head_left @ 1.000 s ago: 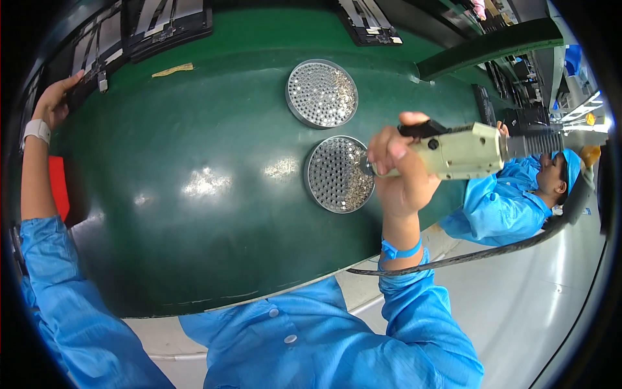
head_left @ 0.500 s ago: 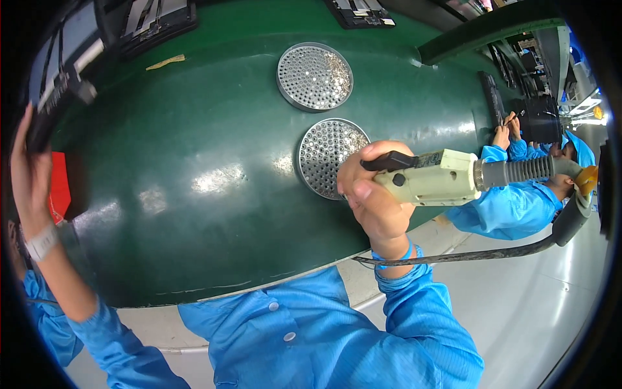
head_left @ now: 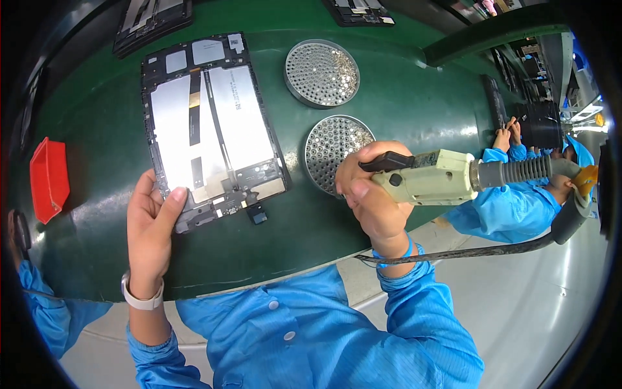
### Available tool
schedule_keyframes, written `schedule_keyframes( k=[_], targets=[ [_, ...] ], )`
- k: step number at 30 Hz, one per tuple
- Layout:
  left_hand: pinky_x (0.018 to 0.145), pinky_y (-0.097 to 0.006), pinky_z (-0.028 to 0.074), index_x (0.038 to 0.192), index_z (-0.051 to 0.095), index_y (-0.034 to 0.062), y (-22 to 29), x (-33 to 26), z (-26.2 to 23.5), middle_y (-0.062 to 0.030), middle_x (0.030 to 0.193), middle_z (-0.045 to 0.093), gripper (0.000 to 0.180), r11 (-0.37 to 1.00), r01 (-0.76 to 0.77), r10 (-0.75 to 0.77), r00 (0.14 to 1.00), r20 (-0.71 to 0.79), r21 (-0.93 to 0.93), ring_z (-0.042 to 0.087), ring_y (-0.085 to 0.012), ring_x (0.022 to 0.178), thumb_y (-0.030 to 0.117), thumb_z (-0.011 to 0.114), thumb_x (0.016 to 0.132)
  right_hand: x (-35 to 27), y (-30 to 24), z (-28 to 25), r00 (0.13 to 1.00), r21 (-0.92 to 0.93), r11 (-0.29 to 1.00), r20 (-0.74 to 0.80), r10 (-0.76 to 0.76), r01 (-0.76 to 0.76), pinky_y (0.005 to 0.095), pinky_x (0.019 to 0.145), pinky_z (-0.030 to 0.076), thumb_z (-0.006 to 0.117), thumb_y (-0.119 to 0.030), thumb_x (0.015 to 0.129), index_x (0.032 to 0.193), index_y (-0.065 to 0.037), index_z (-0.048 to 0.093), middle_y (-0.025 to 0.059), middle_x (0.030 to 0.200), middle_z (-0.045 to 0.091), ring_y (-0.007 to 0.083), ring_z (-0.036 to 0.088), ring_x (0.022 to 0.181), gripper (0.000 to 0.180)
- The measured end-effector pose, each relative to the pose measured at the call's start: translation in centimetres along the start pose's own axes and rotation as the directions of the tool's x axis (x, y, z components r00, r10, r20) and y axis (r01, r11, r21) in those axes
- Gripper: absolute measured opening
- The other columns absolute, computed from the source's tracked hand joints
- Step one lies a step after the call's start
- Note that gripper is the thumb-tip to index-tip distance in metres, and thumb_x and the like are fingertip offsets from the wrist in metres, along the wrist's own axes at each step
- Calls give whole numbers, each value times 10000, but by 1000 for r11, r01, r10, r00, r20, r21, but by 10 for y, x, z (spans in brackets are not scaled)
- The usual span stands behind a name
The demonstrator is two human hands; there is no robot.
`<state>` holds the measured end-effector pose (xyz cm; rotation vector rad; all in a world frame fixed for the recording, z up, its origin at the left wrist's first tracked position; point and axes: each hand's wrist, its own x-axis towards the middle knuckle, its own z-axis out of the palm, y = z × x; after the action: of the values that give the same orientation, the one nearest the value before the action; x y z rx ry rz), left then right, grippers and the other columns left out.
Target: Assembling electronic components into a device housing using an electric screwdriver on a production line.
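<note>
The fingers (head_left: 170,200) of the left hand (head_left: 150,230) lie flat and spread on the lower left corner of an opened tablet (head_left: 210,129), the thumb along its near edge; they press on it rather than close round it. The tablet lies back-up on the green bench (head_left: 97,117), its silver inner plates and dark frame showing, a small dark connector tab (head_left: 257,214) hanging off its near edge just beside the hand. A white watch (head_left: 142,298) sits on that wrist.

The right hand (head_left: 372,194) is clenched round the grip of a cream electric screwdriver (head_left: 431,183), held level above the bench edge, with its grey ribbed hose (head_left: 518,172) and a dark cable (head_left: 466,254) trailing off to the right. It hovers just right of the tablet, over the near edge of a round perforated screw tray (head_left: 334,146); a second round tray (head_left: 322,72) lies beyond it.

A red bin (head_left: 50,178) stands well left of the tablet. Another person in blue (head_left: 518,207) works at the far right of the bench.

Half a second ago the left arm was raised toward the far left edge and no tablet lay in front; now the tablet is down on the bench under that hand. The right hand has kept its grip on the screwdriver in much the same place.
</note>
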<state>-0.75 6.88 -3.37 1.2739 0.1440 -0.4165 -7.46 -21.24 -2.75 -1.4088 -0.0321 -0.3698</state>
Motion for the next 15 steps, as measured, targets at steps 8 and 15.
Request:
schedule_keyframes(
  k=[8, 15],
  targets=[
    [587, -346, 475, 902, 677, -16, 20, -6, 8, -120, 778, 629, 188, 47, -693, 537, 625, 566, 720, 606, -269, 674, -6, 736, 724, -3, 1, -2, 999, -86, 995, 22, -49, 51, 323, 557, 429, 572, -1, 790, 1104, -9, 491, 35, 603, 463, 129, 438, 508, 324],
    [786, -345, 520, 928, 669, 3, 5, -5, 44, -117, 1096, 648, 227, -111, -914, 292, 345, 892, 390, 616, -248, 996, 58, 680, 708, -4, 2, -2, 998, -108, 992, 29, -57, 60, 315, 557, 429, 583, -6, 794, 1104, -3, 492, 40, 601, 467, 129, 441, 514, 324]
  ],
)
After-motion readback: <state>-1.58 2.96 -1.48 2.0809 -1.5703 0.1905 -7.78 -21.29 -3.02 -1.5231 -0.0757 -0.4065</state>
